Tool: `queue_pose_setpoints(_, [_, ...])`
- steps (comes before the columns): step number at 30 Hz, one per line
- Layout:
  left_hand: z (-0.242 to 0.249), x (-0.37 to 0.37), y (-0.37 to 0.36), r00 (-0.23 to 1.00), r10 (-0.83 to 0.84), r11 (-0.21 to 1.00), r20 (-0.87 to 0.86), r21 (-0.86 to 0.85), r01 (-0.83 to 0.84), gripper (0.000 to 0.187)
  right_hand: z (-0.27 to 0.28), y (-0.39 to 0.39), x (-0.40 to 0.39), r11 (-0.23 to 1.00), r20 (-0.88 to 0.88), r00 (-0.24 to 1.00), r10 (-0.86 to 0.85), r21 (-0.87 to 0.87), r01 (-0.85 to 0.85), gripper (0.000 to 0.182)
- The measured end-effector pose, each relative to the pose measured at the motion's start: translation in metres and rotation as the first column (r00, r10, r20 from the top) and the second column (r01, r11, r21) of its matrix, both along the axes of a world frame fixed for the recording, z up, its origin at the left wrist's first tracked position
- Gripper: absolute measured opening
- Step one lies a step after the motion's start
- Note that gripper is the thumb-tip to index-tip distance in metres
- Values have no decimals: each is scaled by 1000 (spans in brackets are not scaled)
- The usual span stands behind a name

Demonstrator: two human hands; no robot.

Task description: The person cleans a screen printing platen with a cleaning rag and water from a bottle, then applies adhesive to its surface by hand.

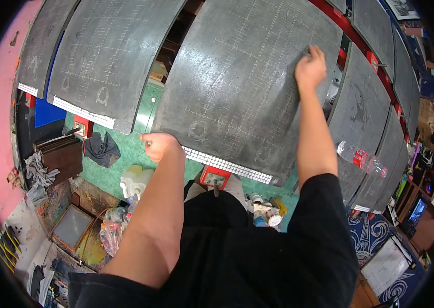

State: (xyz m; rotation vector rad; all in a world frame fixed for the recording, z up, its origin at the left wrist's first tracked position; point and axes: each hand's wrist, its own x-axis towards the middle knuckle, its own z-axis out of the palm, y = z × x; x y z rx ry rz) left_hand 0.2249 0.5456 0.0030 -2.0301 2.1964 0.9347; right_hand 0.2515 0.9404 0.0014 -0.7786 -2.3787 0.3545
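Observation:
A large grey board [237, 87] with faint white ruled marks and a strip of white squares along its near edge lies before me. My left hand [161, 146] is closed at the board's near left corner; what its curled fingers hold, if anything, is hidden. Over the board's right side, my right hand [311, 69] is closed with its fingers bent down toward the surface. Whatever may be inside it does not show.
Similar grey boards stand left [109, 56] and right [363, 97], on red supports. A plastic bottle [361, 159] lies on a right board. Below, on the green floor [147, 108], are a white jug [136, 179], a dark cloth [102, 149] and several small containers [267, 211].

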Motion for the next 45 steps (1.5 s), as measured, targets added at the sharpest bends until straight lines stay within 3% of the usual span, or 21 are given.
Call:
queue_pose_setpoints(1, [1,-1,1,1000,-3,1000,4,-1,3,69,-3,-16,-10,994,-17,995,-98,41,98,28])
queue_pose_setpoints(5, [4,-2,1,999,41,999,17,-21,-40,69,23,-195,33,863,222,834,505,-164,-479,34])
queue_pose_setpoints(6, [4,-2,3,999,33,999,14,-23,-33,69,18,-230,63,672,267,642,719,-26,-740,35])
queue_pose_setpoints(8, [18,-4,7,1000,30,999,5,18,-30,69,31,-246,116,347,46,351,935,-318,-882,35])
queue_pose_setpoints(10, [19,-3,8,999,37,998,3,50,-37,69,36,-198,111,469,265,388,883,-454,-757,35])
queue_pose_setpoints(12, [11,-2,4,1000,5,1000,-3,27,-5,69,22,-127,86,802,469,681,563,-111,-587,38])
queue_pose_setpoints(14, [1,1,-2,1000,3,999,-10,36,-3,69,7,-86,43,957,149,946,289,-30,-288,43])
queue_pose_setpoints(17, [-4,1,-3,999,5,999,-32,48,-3,68,-8,-123,2,998,83,996,44,33,-46,45])
queue_pose_setpoints(20, [7,1,1,1000,-1,999,-23,50,2,67,19,-241,22,875,277,830,484,-164,-455,46])
queue_pose_setpoints(22, [10,-4,3,1000,-4,998,-23,64,6,66,30,-278,80,625,141,613,778,-284,-727,44])
queue_pose_setpoints(24, [2,-1,-2,999,21,995,-46,95,-17,66,24,-256,141,582,197,548,813,-325,-746,41])
queue_pose_setpoints(25, [1,-1,-2,999,22,996,-43,91,-18,66,29,-221,155,606,176,592,787,-399,-688,38])
queue_pose_setpoints(26, [3,-1,-1,999,1,997,-39,71,1,67,36,-185,155,747,635,491,596,-216,-629,37])
queue_pose_setpoints(28, [6,2,0,999,-23,998,-27,52,24,68,9,-96,168,949,216,924,315,-82,-304,32])
queue_pose_setpoints(30, [8,0,1,998,9,996,-58,95,-3,68,17,-37,153,997,127,992,-6,-79,16,34])
queue_pose_setpoints(32, [2,1,-4,998,-9,995,-61,98,15,68,9,-59,148,995,157,986,-61,89,47,36])
queue_pose_setpoints(34, [2,2,-4,998,-23,994,-60,104,30,69,23,-141,161,957,125,980,154,-266,-116,39])
queue_pose_setpoints(35, [5,0,-1,998,-11,995,-54,102,16,69,34,-178,176,950,239,920,309,-126,-286,48])
queue_pose_setpoints(38, [13,2,3,998,13,990,-59,142,-4,71,50,-221,239,840,262,836,481,-410,-355,59])
queue_pose_setpoints(42, [23,2,6,998,-9,993,-55,120,16,71,30,-168,244,820,134,873,470,-433,-375,58])
queue_pose_setpoints(45, [21,0,7,997,-51,990,-58,126,58,72,36,-111,185,895,313,848,428,-278,-349,50])
